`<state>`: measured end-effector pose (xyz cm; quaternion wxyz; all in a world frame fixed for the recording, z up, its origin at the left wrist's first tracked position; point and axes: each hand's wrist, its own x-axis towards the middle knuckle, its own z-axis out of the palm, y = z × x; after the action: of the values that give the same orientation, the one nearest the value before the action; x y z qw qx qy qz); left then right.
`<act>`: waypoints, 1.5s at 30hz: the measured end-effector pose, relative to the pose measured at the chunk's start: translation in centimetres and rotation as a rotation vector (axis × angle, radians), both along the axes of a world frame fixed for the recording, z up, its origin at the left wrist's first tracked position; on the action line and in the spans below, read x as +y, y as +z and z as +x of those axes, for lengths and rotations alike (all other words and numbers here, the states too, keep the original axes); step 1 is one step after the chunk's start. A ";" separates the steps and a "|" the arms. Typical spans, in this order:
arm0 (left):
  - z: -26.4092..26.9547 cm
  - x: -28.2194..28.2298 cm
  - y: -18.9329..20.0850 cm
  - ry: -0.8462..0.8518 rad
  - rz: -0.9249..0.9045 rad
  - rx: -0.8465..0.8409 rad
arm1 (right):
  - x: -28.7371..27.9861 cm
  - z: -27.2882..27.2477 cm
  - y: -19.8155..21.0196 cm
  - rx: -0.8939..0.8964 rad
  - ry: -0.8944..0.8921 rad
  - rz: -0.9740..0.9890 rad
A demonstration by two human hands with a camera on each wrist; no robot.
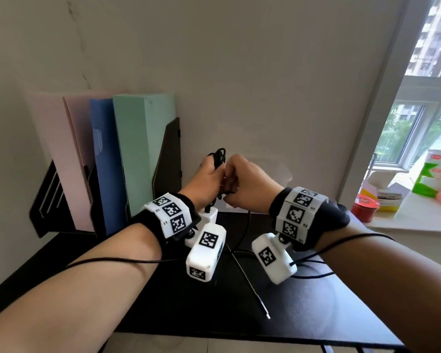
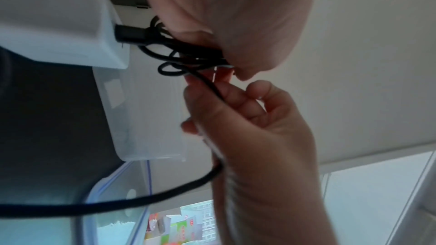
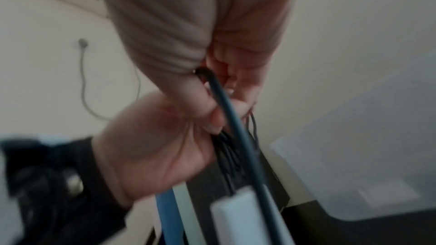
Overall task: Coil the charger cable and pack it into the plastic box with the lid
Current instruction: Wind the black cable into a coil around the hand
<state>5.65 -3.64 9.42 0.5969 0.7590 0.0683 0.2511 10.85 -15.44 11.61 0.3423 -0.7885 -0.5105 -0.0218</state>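
Left hand: the left hand (image 1: 209, 179) is raised above the tabletop (image 1: 163, 301), fingers curled round a bundle of black loops of the charger cable (image 1: 219, 155), which stick out above its fist.
Right hand: the right hand (image 1: 245, 182) touches the left, knuckle to knuckle, fingers curled; in the left wrist view it pinches one strand of the cable between thumb and fingers (image 2: 235, 100).
Charger cable: most of it is gathered in the left hand; a free length drops from the right hand to the tabletop and ends in a metal-tipped plug (image 1: 266, 314) lying near the front edge.
Charger block: the white charger block (image 1: 209, 216) hangs just below the left hand, the cable plugged into its top; whether it touches the tabletop I cannot tell.
Plastic box: the clear plastic box (image 2: 146, 118) stands against the wall behind the hands, largely hidden by them in the head view.
Lid: a clear lid (image 2: 122, 183) with a blue edge shows beside the box in the left wrist view.
Surroundings: pink, blue and green folders (image 1: 138, 154) stand in a black rack at the left; a windowsill (image 1: 418, 217) at the right carries a red tin (image 1: 365, 207) and cartons.
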 end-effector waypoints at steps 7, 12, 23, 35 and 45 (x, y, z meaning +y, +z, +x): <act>-0.2 -0.2 -0.3 -0.089 -0.036 0.048 | -1.0 0.8 1.0 -0.056 -0.026 -0.040; 0.6 1.0 0.2 0.038 -0.244 -0.099 | -1.8 0.9 -0.8 0.400 0.122 -0.230; -0.6 2.9 0.6 -0.065 -0.500 -0.114 | -2.8 5.0 -0.2 0.410 -0.122 0.311; -1.3 3.2 0.0 -0.143 -0.403 -0.028 | -3.1 4.1 4.0 0.091 0.041 -0.293; -0.5 6.3 -0.5 0.134 -0.657 -0.272 | -3.9 4.7 4.0 0.158 0.014 -0.451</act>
<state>5.18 2.66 8.87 0.7947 0.4803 0.1150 0.3531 15.56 -19.37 15.66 0.1967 -0.8406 -0.4796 0.1569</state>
